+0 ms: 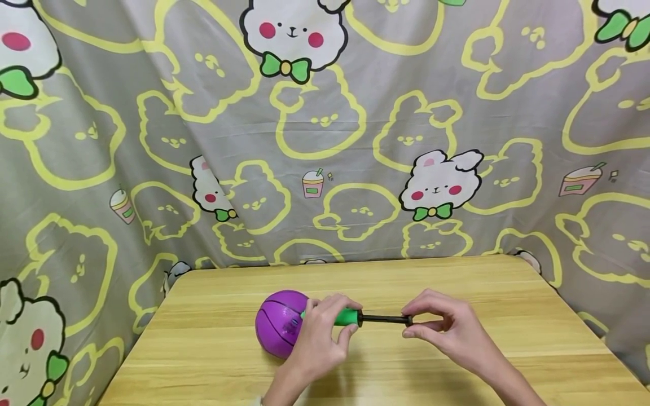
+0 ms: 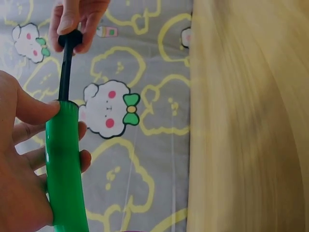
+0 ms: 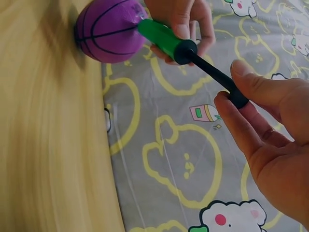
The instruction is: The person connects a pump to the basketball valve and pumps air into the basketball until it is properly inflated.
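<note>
A small purple ball (image 1: 278, 324) with black basketball lines sits on the wooden table. My left hand (image 1: 321, 338) grips the green barrel of a hand pump (image 2: 63, 159) beside it. In the right wrist view the barrel's far end meets the purple ball (image 3: 108, 31), where the wall dimples slightly. A black rod stands well out of the barrel, ending in a black knob. My right hand (image 1: 452, 327) pinches that knob between thumb and fingers, seen close in the right wrist view. The pump lies roughly level above the table.
The light wooden table (image 1: 203, 361) spreads around the hands, with its back edge against a grey curtain (image 1: 355, 129) printed with yellow outlines and white rabbits. The curtain also hangs along both sides.
</note>
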The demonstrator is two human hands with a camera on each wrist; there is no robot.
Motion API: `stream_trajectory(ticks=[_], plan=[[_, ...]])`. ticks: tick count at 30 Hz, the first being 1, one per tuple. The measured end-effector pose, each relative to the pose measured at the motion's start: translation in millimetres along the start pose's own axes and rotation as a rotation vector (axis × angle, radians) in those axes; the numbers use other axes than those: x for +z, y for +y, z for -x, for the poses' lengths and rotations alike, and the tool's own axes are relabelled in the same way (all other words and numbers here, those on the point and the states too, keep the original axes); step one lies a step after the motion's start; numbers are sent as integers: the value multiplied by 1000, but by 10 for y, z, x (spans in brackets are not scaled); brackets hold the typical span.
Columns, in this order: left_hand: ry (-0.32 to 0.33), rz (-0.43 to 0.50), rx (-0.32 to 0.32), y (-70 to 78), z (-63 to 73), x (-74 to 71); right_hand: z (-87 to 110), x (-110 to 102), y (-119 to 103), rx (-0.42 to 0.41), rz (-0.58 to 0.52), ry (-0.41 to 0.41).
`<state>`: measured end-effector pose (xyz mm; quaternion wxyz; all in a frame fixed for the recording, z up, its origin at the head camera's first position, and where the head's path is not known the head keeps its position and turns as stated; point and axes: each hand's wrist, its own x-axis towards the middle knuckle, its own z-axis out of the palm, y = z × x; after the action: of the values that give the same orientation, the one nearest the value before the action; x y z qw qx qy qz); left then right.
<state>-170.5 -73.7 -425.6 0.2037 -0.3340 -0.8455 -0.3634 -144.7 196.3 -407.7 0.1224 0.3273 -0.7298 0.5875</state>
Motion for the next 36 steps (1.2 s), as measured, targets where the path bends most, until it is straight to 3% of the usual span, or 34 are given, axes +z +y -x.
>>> stream_trajectory(ticks=[14, 24, 31, 36], plan=[[-28, 5, -7, 102, 34, 100, 6, 194, 75, -11, -19, 9], [-35, -16, 45, 151, 53, 177, 36, 355, 122, 2, 1, 28], [-41, -35, 80, 121, 52, 171, 40, 332, 85, -19, 17, 2], [-46, -47, 80, 71, 47, 152, 10, 279, 57, 15, 36, -34]])
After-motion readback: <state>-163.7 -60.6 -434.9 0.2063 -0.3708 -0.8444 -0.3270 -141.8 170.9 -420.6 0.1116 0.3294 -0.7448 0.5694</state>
